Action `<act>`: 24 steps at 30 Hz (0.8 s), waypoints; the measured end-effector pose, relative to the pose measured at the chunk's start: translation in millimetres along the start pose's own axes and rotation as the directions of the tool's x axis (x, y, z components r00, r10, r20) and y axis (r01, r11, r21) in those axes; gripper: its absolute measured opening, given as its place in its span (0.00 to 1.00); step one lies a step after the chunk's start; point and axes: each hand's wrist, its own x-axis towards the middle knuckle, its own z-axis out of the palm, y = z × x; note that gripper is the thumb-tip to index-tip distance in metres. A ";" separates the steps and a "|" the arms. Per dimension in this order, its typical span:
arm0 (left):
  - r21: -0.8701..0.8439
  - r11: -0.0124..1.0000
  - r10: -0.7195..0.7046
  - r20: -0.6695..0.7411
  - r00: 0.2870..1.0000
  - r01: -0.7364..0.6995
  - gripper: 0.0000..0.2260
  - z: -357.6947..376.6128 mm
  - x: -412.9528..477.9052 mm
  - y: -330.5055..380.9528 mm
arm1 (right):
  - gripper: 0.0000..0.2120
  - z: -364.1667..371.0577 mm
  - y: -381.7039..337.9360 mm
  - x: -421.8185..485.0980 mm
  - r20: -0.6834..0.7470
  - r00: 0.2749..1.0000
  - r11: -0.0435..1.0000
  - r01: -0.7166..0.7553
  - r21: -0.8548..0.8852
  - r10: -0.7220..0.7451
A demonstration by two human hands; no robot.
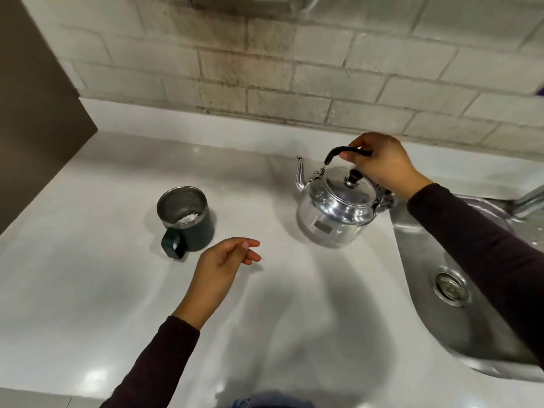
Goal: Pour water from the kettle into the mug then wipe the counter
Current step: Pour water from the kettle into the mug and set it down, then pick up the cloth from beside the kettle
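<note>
A shiny steel kettle stands on the white counter, its spout pointing left and its lid on. My right hand is closed around the kettle's black top handle. To the left stands a dark green mug with a steel inside, upright, its handle toward me and something white at its bottom. My left hand hovers over the counter just right of the mug, fingers loosely apart, holding nothing. No cloth is in view.
A steel sink with a round drain lies at the right, with part of a tap above it. A brick wall runs along the back. A dark panel bounds the counter's left.
</note>
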 end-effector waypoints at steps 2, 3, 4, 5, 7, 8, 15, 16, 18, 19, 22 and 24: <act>0.011 1.000 -0.003 0.012 1.000 0.003 0.13 9.0 6.0 1.5 | 0.10 5.8 16.2 17.6 -0.007 1.000 1.000 -0.006 0.028 0.006; 0.013 1.000 -0.004 0.015 1.000 0.004 0.13 12.6 8.3 2.2 | 0.11 9.4 23.1 26.7 -0.014 1.000 0.999 -0.007 0.040 0.008; 0.017 1.000 -0.008 0.019 1.000 0.008 0.13 17.2 11.7 2.4 | 0.11 12.3 29.7 37.1 -0.024 1.000 0.998 -0.016 0.059 0.018; 0.022 1.000 -0.011 0.019 1.000 0.010 0.13 20.6 14.0 2.4 | 0.11 15.1 34.7 47.5 -0.032 0.999 0.996 -0.024 0.081 0.026; 0.026 1.000 -0.012 0.018 1.000 0.012 0.13 25.6 17.6 2.4 | 0.12 21.3 41.1 65.8 -0.035 0.999 0.995 -0.014 0.098 0.017; 0.030 0.999 -0.011 0.015 1.000 0.010 0.14 27.9 19.4 2.2 | 0.12 23.6 43.6 74.5 -0.029 1.000 0.995 0.004 0.103 -0.001; 0.064 0.998 -0.010 -0.007 1.000 0.011 0.13 34.3 25.9 -1.4 | 0.11 45.4 55.3 101.5 0.052 0.998 0.992 0.016 0.125 -0.023; 0.063 0.998 -0.013 -0.011 1.000 0.014 0.13 34.3 25.9 -2.1 | 0.11 49.8 55.7 98.7 0.042 0.999 0.991 0.022 0.129 -0.027; 0.056 0.998 -0.029 -0.019 0.999 0.030 0.13 35.2 25.2 -3.4 | 0.10 57.0 56.7 89.5 0.001 1.000 0.989 0.031 0.144 -0.031; 0.052 0.998 -0.039 -0.018 0.999 0.040 0.13 36.3 24.4 -4.0 | 0.10 60.2 57.4 82.2 -0.017 1.000 0.989 0.023 0.145 -0.021; 0.044 0.997 -0.060 -0.009 0.998 0.060 0.13 40.4 20.7 -5.5 | 0.11 74.6 59.2 55.6 -0.073 0.995 0.998 0.069 0.003 -0.068; 0.043 0.997 -0.063 0.005 0.998 0.063 0.12 43.3 19.0 -5.6 | 0.11 88.7 64.1 35.6 -0.049 0.993 0.994 0.110 -0.001 -0.110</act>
